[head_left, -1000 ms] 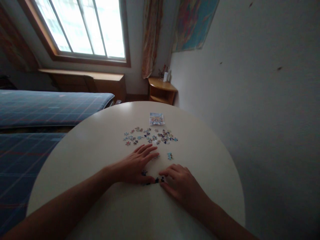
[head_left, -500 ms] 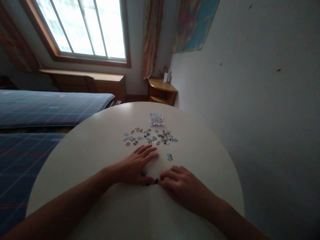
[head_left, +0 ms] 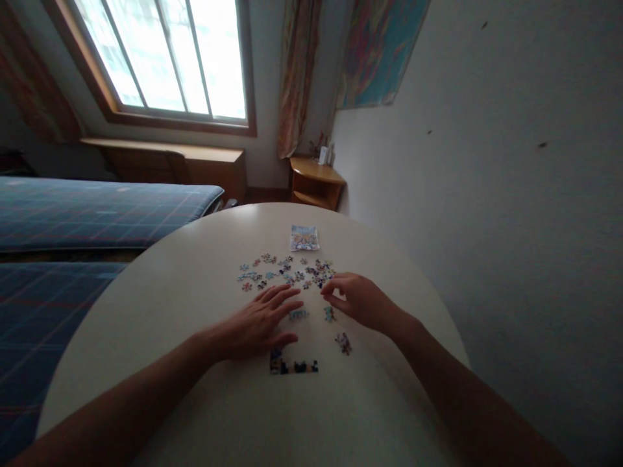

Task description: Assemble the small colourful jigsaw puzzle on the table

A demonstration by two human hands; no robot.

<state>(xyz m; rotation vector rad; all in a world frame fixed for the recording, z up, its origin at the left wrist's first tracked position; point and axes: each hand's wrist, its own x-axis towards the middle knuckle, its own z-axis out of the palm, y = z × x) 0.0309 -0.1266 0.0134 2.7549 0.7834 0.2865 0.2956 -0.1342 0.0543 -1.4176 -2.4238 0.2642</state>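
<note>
My left hand [head_left: 260, 324] lies flat on the white table with its fingers spread, holding nothing. Under its fingertips shows a pale blue group of puzzle pieces [head_left: 298, 314]. Below its thumb, a dark joined strip of puzzle pieces [head_left: 300, 368] turns upward at its left end, partly covered by the hand. My right hand [head_left: 357, 298] is at the right edge of the scattered puzzle pieces [head_left: 270, 275], thumb and index finger curled into a pinch. Whether a piece is between those tips is too small to see. Near it lie a light blue piece [head_left: 329, 314] and a purplish cluster [head_left: 343, 344].
A small picture packet [head_left: 304, 238] lies beyond the pieces on the round table [head_left: 195, 259]. Beds with plaid mattresses [head_left: 107, 211] stand to the left, a white wall [head_left: 487, 214] rises to the right, and a corner shelf [head_left: 317, 172] is behind.
My right hand has left the dark strip and moved forward to the scattered pieces. My left hand has shifted slightly back from the strip, leaving more of it visible; the purplish cluster is now uncovered.
</note>
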